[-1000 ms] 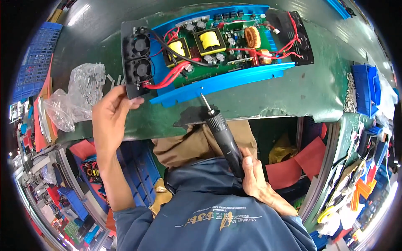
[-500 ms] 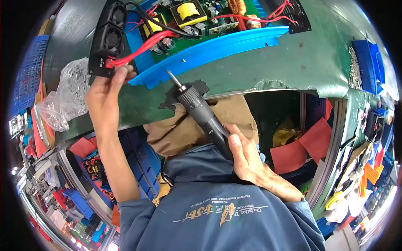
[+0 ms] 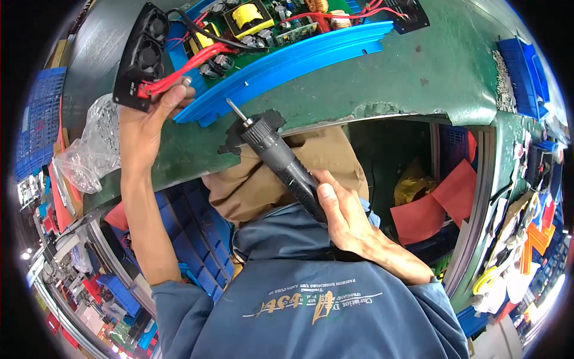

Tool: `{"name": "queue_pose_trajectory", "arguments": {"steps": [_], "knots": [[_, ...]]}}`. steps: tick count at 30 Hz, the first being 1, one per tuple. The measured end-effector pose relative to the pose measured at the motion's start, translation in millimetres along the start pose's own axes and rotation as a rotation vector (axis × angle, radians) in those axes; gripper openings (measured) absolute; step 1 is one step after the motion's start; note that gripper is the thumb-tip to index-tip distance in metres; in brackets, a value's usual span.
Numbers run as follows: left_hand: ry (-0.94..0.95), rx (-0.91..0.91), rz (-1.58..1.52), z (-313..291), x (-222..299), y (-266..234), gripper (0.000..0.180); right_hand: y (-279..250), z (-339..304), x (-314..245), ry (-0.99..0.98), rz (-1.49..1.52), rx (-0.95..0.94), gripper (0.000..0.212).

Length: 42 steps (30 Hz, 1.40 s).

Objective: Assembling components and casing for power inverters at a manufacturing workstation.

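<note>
My left hand is closed on the lower corner of a black end panel carrying two small fans, with thumb and fingertips beside the red wires. The panel stands at an angle at the left end of a blue metal housing, which holds a green circuit board with yellow transformers and copper coils. In my right hand is a black electric screwdriver, gripped by its body. Its bit points up and left, apart from the housing's near wall.
A second black panel lies at the housing's right end. Clear bags of small parts rest on the green bench at left. A blue bin stands at far right. Red sheets sit below the bench's worn edge.
The housing and fan panel have shifted slightly up and left in view, with my left hand still on the panel. The screwdriver has moved a little left, and the view has shifted slightly too.
</note>
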<state>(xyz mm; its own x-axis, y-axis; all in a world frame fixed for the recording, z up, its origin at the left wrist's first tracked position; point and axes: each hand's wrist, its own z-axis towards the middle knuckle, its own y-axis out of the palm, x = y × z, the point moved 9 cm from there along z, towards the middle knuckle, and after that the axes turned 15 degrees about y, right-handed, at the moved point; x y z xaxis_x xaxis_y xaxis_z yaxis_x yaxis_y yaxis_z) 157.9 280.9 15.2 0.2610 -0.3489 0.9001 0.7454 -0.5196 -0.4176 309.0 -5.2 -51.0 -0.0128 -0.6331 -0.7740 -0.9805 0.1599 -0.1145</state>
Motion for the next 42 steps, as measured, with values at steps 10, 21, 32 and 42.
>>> {"name": "queue_pose_trajectory", "arguments": {"steps": [10, 21, 32, 42], "knots": [[-0.087, -0.138, -0.045, 18.5, -2.2, 10.3, 0.025, 2.8, 2.4, -8.0, 0.038, -0.007, -0.029, 0.050], [0.036, -0.355, 0.083, 19.0, -6.0, 29.1, 0.019, 19.9, 9.5, 9.4, 0.139, 0.187, -0.160, 0.063], [0.030, -0.377, 0.068, 17.1, -13.3, 33.1, 0.020, 23.5, 7.1, 11.2, 0.094, 0.195, -0.110, 0.062], [0.060, -0.368, 0.053, 18.5, -11.1, 31.8, 0.020, 22.0, 12.2, 4.8, 0.073, 0.213, -0.096, 0.069]]}}
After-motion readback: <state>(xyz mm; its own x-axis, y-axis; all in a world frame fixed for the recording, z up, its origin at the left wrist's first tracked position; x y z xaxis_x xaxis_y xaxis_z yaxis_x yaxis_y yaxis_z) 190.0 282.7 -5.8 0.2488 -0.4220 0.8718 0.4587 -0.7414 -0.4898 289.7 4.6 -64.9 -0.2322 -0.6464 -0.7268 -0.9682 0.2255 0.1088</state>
